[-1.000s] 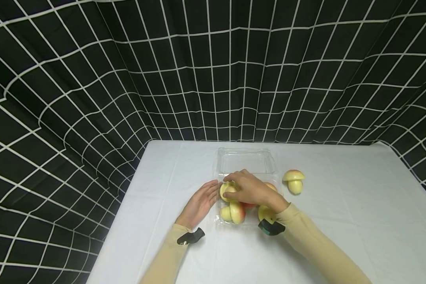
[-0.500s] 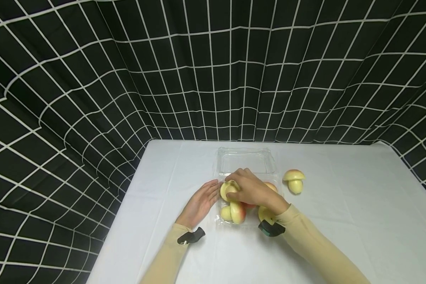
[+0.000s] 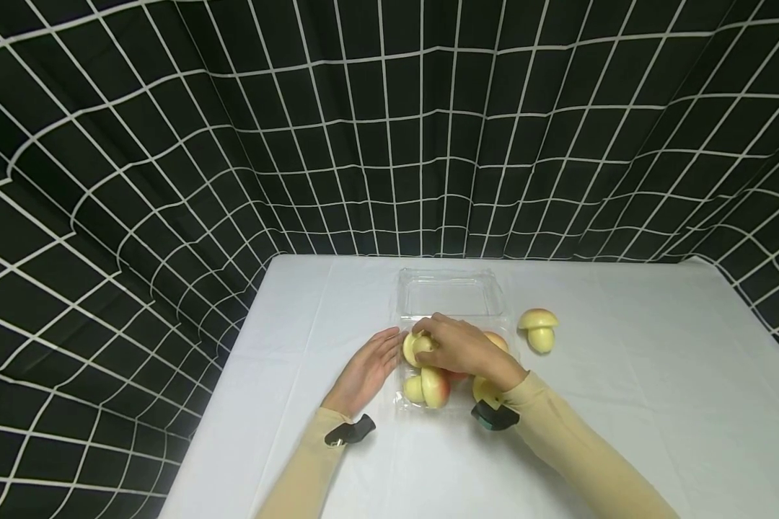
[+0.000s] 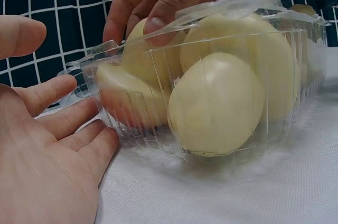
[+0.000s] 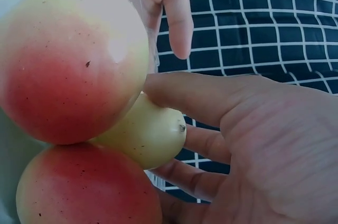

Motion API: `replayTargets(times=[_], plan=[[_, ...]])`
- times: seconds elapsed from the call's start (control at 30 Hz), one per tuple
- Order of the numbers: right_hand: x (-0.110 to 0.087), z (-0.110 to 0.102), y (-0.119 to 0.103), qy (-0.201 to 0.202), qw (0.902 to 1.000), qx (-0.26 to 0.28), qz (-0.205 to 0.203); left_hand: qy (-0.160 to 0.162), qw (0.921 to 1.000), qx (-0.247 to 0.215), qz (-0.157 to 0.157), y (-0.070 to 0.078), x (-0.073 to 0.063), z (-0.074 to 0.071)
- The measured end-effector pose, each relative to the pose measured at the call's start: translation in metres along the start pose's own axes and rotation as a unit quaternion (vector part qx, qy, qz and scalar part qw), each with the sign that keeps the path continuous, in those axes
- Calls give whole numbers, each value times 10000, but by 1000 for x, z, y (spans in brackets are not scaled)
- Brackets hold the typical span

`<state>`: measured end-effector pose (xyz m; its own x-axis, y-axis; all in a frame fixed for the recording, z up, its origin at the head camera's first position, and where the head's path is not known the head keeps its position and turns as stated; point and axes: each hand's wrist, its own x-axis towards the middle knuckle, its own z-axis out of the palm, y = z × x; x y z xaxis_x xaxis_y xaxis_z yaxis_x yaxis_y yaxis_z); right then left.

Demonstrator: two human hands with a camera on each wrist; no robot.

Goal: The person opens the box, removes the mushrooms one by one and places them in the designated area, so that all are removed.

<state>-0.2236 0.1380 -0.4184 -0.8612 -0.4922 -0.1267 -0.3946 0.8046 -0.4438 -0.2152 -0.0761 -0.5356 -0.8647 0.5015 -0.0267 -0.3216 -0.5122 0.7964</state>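
A clear plastic clamshell box (image 3: pixel 451 295) lies with its lid folded back, and several yellow-and-red toy mushrooms fill its base. My right hand (image 3: pixel 461 347) reaches over them and holds a mushroom (image 3: pixel 413 349) at the back left corner, its stem (image 5: pixel 158 131) between thumb and fingers. In front of it another mushroom (image 3: pixel 430 388) lies on its side. My left hand (image 3: pixel 363 371) has straight fingers, their tips at the box's left wall in the left wrist view. More mushrooms are partly hidden under my right hand and wrist.
A single mushroom (image 3: pixel 539 330) sits on the white tablecloth (image 3: pixel 623 404) right of the box. Beyond the table's back edge hangs a black curtain (image 3: pixel 428 144) with a white grid, which also runs along both sides.
The mushroom under my right hand has turned slightly in its corner, and that hand's fingers have shifted a little around it. My left hand stays at the box's side.
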Motion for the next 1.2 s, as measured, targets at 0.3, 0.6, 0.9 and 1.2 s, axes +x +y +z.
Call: replayTargets(times=[0.3,0.6,0.9,1.2], plan=[[-2,2,-1,14,9998,177,94,-38,10000,62,9,0,-1,-1],[-4,1,0,217,9991,353,-2,-56,10000,68,-14,0,-1,0],[-6,-1,3,416,9961,764,-121,-53,10000,22,-33,0,0,0],[-8,-3,4,600,9929,916,-472,-100,9999,8,-37,0,1,-2]])
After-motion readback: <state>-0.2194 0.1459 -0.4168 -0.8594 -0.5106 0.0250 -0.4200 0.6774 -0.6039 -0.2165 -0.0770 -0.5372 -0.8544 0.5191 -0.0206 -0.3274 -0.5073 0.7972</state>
